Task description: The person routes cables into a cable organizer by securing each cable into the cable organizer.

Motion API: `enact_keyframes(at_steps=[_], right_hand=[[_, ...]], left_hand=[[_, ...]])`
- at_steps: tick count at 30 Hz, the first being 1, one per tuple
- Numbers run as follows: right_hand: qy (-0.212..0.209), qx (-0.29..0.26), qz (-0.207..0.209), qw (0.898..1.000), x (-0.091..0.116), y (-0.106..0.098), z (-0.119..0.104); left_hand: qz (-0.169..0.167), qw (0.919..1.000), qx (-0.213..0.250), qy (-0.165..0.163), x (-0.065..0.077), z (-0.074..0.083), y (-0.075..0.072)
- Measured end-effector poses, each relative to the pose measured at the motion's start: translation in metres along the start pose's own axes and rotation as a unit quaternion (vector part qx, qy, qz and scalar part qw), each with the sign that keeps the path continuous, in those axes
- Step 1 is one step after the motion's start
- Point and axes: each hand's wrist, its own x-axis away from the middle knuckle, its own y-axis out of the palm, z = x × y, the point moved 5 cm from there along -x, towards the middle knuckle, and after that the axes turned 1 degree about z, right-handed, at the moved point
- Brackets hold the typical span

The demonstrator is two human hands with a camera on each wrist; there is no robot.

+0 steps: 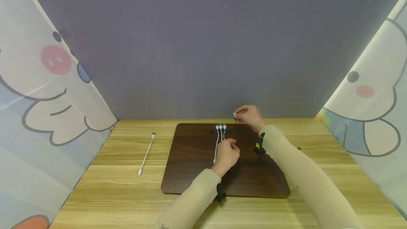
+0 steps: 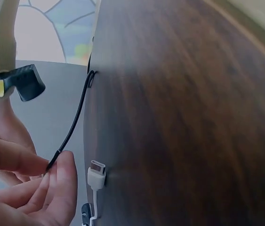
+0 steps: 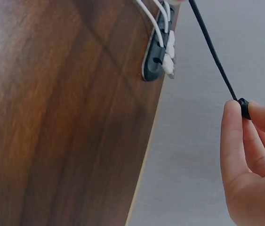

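A black cable (image 3: 212, 49) runs between my two hands. At its end, my right hand (image 1: 249, 116) pinches a black plug (image 3: 244, 108) between thumb and fingertips, above the far edge of the board; a pale tip shows there in the head view. Lower and nearer, my left hand (image 1: 227, 154) pinches the same cable, seen in the left wrist view between thumb and fingers (image 2: 66, 188). Just left of the right hand, a dark cable holder (image 3: 151, 70) sits near the board's far edge. Three white cables (image 1: 217, 140) lie in its slots, their plugs toward the back.
The dark brown board (image 1: 187, 165) lies on a wooden table (image 1: 121, 193). Left of it lies a loose white cable (image 1: 147, 154). A small dark item (image 1: 299, 148) is on the table at the right. A grey wall (image 1: 203, 63) stands behind the table.
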Motion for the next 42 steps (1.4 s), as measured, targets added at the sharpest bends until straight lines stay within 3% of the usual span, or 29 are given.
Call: enact_keyframes(at_steps=[18,24,31,42], right_hand=[[0.033,-0.023,-0.007,0.999,-0.013,0.027,0.022],[0.039,-0.014,-0.003,0.999,-0.015,0.031,0.030],[0.033,0.010,0.001,0.999,-0.016,0.036,0.036],[0.038,0.005,0.003,0.999,-0.018,0.037,0.043]], left_hand=[[-0.005,0.9952,-0.095,-0.020,-0.005,-0.006,0.000],[-0.017,0.9939,-0.106,-0.026,-0.006,-0.006,0.000],[-0.023,0.9882,-0.150,-0.023,-0.008,-0.005,0.002],[-0.048,0.9820,-0.180,-0.029,-0.009,-0.003,0.004]])
